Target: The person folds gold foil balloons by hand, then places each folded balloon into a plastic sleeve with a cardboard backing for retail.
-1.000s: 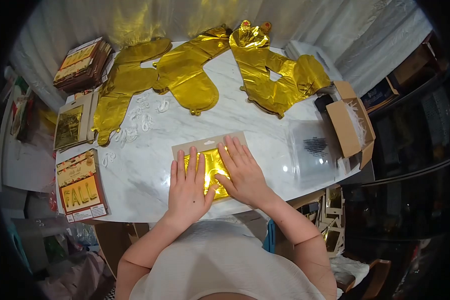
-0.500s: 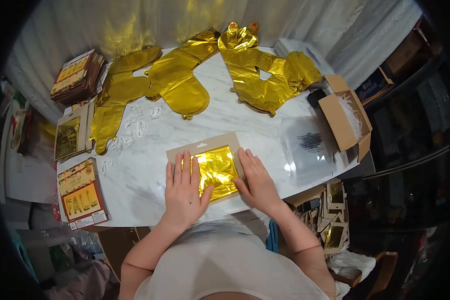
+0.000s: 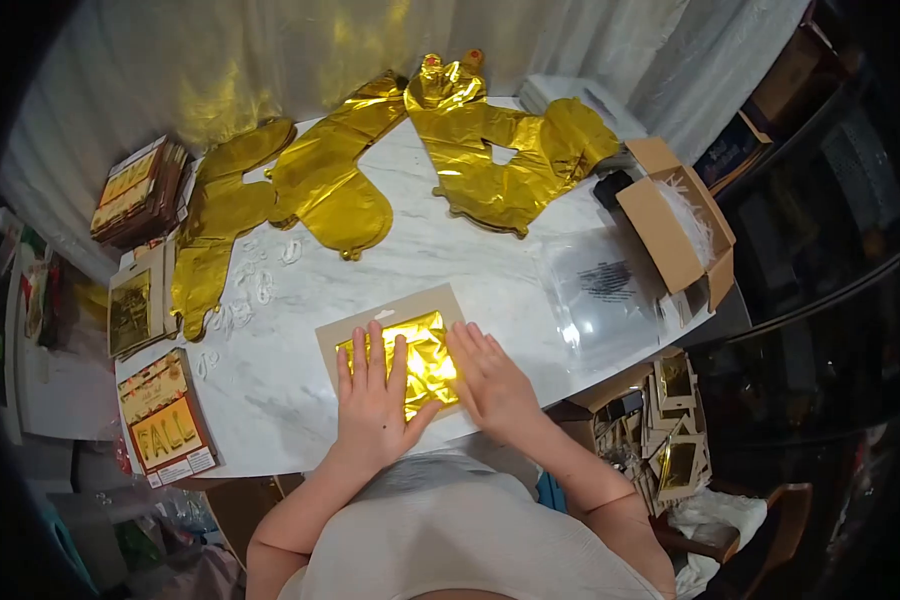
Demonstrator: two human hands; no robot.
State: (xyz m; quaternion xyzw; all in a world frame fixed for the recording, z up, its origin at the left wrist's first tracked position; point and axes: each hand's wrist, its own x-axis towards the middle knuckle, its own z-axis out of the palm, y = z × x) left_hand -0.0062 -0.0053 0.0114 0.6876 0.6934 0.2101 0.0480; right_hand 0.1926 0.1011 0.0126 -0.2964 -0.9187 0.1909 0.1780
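Observation:
A folded gold foil balloon (image 3: 425,350) lies on a tan cardboard backing card (image 3: 345,325) near the table's front edge. My left hand (image 3: 375,400) rests flat over the left part of the card and foil, fingers stretched out. On the right side, my right hand (image 3: 495,385) presses on the card's edge and the foil's right margin, its fingers extended. Both palms face down, and neither hand grips anything. The card's lower part is partly hidden by my hands.
Flat gold letter balloons (image 3: 330,190) spread along the back. White string coils (image 3: 255,285) and FALL packages (image 3: 165,420) are at left. Clear plastic bags (image 3: 600,290) lie right, beside an open cardboard box (image 3: 675,225). A lower box holds several foil-backed cards (image 3: 678,465).
The view has shifted and tilted slightly. The card appears a little lower and more turned; my left hand reaches further over the foil, and my right hand sits closer to the foil's edge.

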